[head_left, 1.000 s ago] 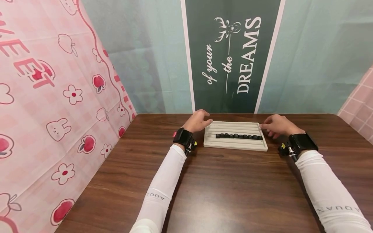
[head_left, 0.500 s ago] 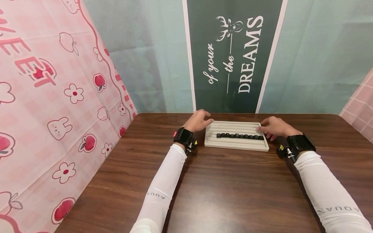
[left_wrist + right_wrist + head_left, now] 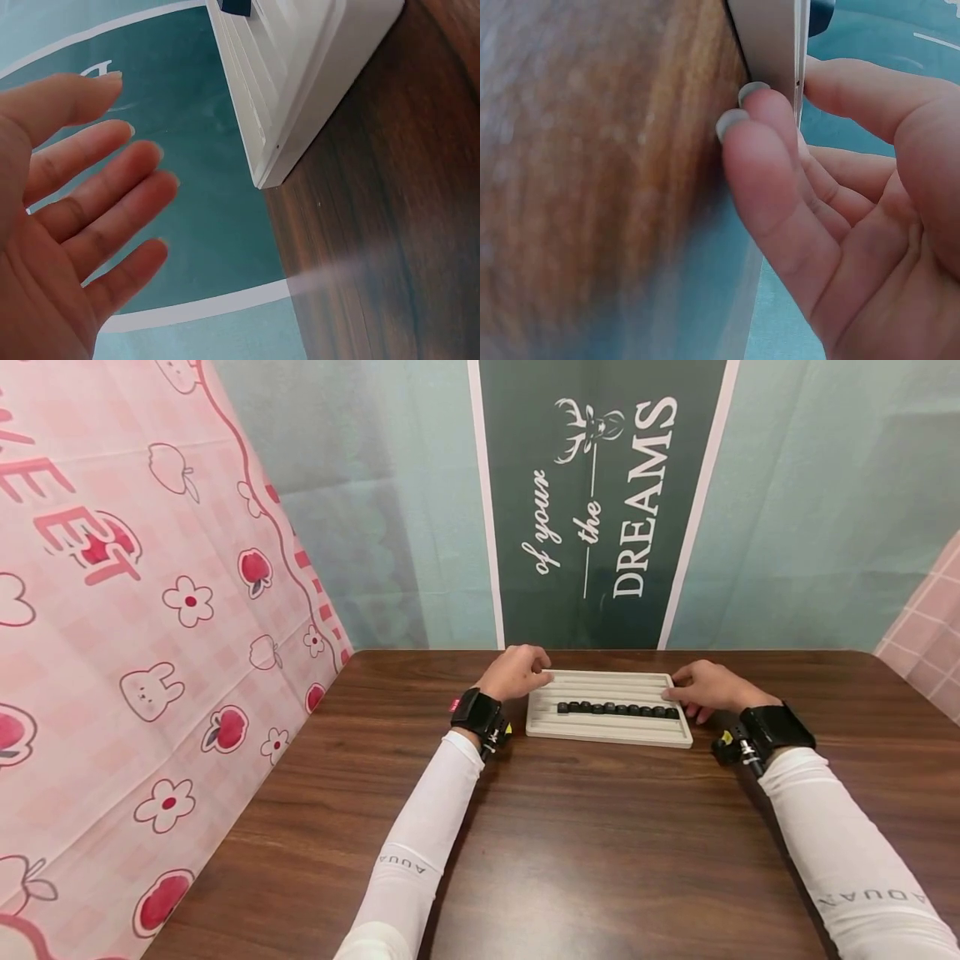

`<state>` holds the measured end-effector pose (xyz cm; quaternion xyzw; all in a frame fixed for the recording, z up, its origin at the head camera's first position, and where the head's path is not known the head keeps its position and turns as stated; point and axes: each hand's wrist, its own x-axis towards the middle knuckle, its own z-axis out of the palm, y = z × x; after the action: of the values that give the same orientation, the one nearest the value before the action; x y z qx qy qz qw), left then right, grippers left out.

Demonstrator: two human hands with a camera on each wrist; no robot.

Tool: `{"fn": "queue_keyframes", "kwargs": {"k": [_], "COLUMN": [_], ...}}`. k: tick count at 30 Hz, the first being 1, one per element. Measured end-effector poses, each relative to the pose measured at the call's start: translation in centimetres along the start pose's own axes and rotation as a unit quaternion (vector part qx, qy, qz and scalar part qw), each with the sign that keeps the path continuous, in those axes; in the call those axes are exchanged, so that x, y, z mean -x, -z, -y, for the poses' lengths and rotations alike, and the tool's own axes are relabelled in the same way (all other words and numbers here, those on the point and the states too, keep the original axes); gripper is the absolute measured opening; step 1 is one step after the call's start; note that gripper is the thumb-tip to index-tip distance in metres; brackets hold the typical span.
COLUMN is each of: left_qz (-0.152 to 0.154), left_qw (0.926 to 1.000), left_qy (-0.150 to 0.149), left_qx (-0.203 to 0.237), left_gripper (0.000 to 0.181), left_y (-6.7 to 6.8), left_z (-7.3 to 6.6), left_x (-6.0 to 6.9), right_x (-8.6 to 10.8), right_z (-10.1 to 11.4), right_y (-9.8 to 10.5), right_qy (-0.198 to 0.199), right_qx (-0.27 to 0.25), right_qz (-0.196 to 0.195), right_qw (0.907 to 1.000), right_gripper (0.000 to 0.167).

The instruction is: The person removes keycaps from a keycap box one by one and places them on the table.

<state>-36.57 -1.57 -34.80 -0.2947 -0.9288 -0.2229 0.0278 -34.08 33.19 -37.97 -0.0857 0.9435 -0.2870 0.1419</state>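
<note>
Rectangular cream ridged tray bearing one row of small black blocks, released left hand hovering at its ten o'clock, right hand pinching its three-o'clock rim

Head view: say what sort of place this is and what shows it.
Probably an indoor tabletop workspace screened with fabric: a wood-grain table, a pink printed cloth along the left, and a green cloth lettered "DREAMS" behind.

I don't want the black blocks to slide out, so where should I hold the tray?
Probably by both short sides, coming from left and right together: the tray lies flat, its raised rim gives an edge to pinch, and lifting evenly should keep the black blocks level.
</note>
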Motion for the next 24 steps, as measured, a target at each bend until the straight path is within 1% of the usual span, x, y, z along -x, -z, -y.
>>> {"fn": "queue_keyframes", "kwargs": {"k": [5, 13, 19, 24], "left_qz": [0.023, 0.078, 0.095, 0.110], "left_qw": [0.9997, 0.9963, 0.9943, 0.9928], "left_qy": [-0.006, -0.022, -0.027, -0.023], "left_qx": [-0.002, -0.032, -0.038, -0.042], "left_gripper": [0.030, 0.030, 0.030, 0.029], "left_y": [-0.4, -1.4, -1.8, -2.1], "left_z": [-0.4, -0.9, -1.2, -1.5], "left_x": [-0.1, -0.2, -0.2, -0.1], "right_x": [0.1, 0.0, -0.1, -0.2], "right_z": [0.2, 0.0, -0.3, -0.3], "right_y": [0.1, 0.0, -0.1, -0.2], "right_qy": [0.002, 0.006, 0.003, 0.004], "right_qx": [-0.004, -0.015, -0.020, -0.029], "right_qz": [0.007, 0.010, 0.009, 0.013], "right_qw": [1.0000, 0.9998, 0.9997, 0.9995], "right_gripper": [0.064, 0.066, 0.064, 0.062]}}
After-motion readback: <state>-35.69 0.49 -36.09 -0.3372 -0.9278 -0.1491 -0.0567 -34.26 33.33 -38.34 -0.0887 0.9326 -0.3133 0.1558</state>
